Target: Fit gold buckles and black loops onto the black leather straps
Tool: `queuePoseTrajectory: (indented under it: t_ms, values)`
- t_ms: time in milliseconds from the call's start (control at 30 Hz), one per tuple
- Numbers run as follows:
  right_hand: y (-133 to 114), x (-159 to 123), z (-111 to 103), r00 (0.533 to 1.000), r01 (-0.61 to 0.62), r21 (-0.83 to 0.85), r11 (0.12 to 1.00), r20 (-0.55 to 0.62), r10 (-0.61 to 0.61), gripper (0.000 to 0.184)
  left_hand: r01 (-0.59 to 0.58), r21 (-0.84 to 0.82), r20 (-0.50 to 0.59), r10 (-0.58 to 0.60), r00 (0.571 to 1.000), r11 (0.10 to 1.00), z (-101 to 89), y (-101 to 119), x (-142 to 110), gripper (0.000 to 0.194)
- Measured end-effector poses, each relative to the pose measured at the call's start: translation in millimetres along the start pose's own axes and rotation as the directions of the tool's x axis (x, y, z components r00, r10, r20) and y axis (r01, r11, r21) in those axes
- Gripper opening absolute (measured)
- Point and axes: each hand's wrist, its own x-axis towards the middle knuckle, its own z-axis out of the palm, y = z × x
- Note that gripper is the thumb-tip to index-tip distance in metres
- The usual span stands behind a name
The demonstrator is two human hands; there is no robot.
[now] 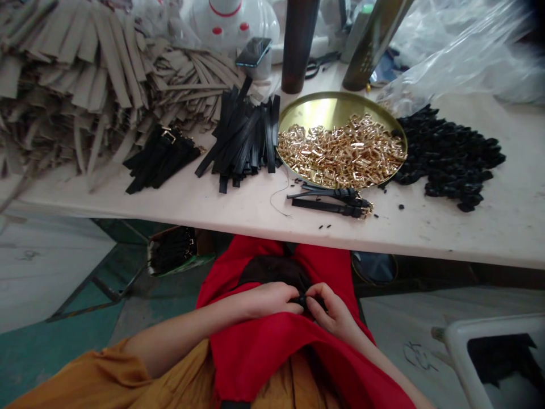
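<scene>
Over the red apron (264,352) in my lap, both hands meet at a small black strap piece (301,301). My left hand (275,299) is closed round it, with most of the piece hidden in the fingers. Thumb and forefinger of my right hand (330,311) pinch its other end. On the table edge above lie a few black straps with gold buckles (336,203). Behind them stands a round gold tray (327,102) heaped with gold buckles (344,150). Plain black straps (247,139) are piled left of the tray, and small black loops (453,153) to its right.
A bundle of buckled straps (164,156) and a large heap of beige strips (80,74) cover the table's left. Farther back are a phone (254,52), two dark posts (298,45), scissors (317,63) and clear plastic (464,57). Below sits a box of straps (181,255).
</scene>
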Motion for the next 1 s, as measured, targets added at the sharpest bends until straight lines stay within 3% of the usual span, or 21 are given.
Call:
queuePoseTrajectory:
  t_ms: [300, 467, 633, 867, 1000]
  values:
    - [1, 2, -10, 0.997, 0.014, 0.048, 0.999, 0.073, -0.018, 0.008, 0.006, 0.003, -0.03, -0.006, 1.0, 1.0, 3.6, -4, 0, 0.028]
    - [-1, 3, -13, 0.978, 0.042, 0.086, 0.995, 0.199, -0.059, 0.009, -0.015, 0.022, -0.039, 0.016, 0.999, 1.0, 9.4, -6, -2, 0.027]
    - [-2, 3, -13, 0.954, 0.141, -0.013, 0.99, 0.268, -0.133, 0.015, -0.041, 0.012, -0.032, 0.041, 0.999, 0.999, 12.4, -7, -1, 0.024]
    - [2, -1, -8, 0.997, 0.026, 0.007, 1.0, 0.077, -0.026, 0.005, 0.053, -0.179, -0.043, -0.062, 0.997, 0.982, 4.8, -5, -5, 0.023]
    - [3, -2, -8, 0.996, 0.025, 0.091, 0.996, 0.086, -0.033, 0.007, 0.069, -0.276, -0.054, -0.087, 0.995, 0.959, 10.7, -10, -3, 0.022]
